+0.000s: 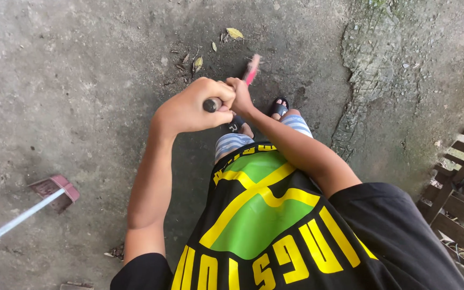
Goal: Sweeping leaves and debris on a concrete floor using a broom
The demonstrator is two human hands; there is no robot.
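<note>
A cracked concrete floor fills the view. A wooden slatted frame stands at its right edge, and a dustpan on a pale pole lies at the left. Both hands are closed round a broom handle: the left hand at its top end, the right hand just beyond. The handle slants forward and down to blurred pink bristles, with dry leaves just past them.

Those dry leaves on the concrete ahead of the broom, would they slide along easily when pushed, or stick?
The dry leaves look thin and curled, so probably very light and apt to skitter or scatter. The concrete floor looks rough and cracked, so small bits may catch. The broom, gripped by the left hand and right hand, shows blurred, so its stiffness is unclear.
</note>
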